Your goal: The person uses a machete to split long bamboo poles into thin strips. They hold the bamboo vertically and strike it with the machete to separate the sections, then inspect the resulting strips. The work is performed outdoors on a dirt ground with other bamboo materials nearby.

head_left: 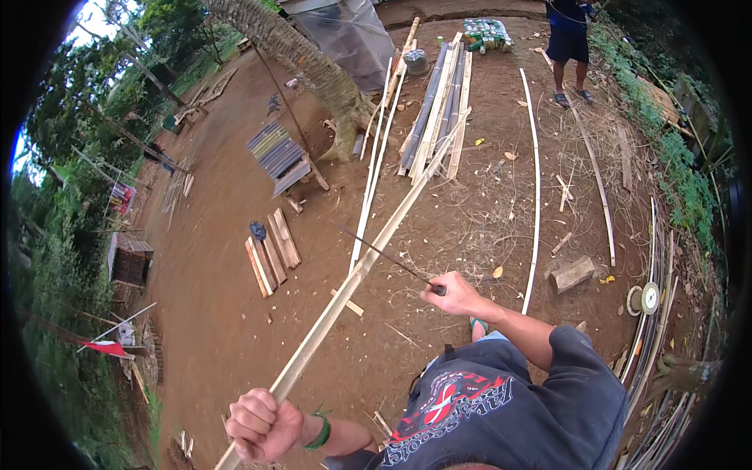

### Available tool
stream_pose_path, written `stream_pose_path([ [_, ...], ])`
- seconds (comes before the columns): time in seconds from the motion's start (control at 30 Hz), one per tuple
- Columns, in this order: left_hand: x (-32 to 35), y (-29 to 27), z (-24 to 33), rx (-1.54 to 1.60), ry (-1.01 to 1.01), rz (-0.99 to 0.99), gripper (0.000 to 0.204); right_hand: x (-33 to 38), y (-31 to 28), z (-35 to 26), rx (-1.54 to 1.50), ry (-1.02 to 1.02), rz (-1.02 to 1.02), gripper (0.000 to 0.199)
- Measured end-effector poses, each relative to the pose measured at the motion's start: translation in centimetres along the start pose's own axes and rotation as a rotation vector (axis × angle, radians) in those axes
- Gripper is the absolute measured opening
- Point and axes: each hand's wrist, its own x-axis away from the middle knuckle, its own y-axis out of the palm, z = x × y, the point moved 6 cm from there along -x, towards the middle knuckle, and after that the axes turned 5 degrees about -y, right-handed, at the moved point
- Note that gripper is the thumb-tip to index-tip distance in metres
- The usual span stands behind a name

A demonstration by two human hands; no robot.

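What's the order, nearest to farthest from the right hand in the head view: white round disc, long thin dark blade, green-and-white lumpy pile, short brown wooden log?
1. Long thin dark blade: held in the right hand.
2. Short brown wooden log: off to the right.
3. White round disc: farther right.
4. Green-and-white lumpy pile: far ahead, near the top.

- Bamboo strip (345, 291) is showing pale cream-yellow.
- Knife (407, 269) is looking dark.
- Shirt (548, 407) is showing faded charcoal, its print (458, 401) mixing red and white.
- Wristband (319, 433) is showing green.
- Ground (219, 352) is showing reddish brown.
- Slatted bench (278, 159) is displaying grey and yellowish stripes.
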Motion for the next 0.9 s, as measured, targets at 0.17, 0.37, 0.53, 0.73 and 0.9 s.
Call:
stream_pose_path([
  [0.17,0.3,-0.5,0.1,-0.112,0.007,0.323,0.046,-1.4,1.0,-4.1,0.043,-0.074,-0.119,0.035],
  [0.37,1.0,-1.4,-0.1,-0.206,0.04,0.604,0.045,-3.2,2.9,-4.2,0.245,-0.2,-0.156,0.022],
  [0.53,0.1,-0.1,-0.5,-0.187,0.025,0.466,0.045,-9.3,-4.6,10.7,0.314,0.366,0.111,0.026],
  [0.73,-0.8,-2.5,-0.7,-0.211,0.016,0.574,0.045,-7.1,-0.2,5.0,0.228,0.063,-0.043,0.023],
  [0.9,-0.8,-1.7,0.2,-0.259,0.028,0.607,0.046,-9.9,-3.2,13.9,0.364,-0.014,0.081,0.022],
])
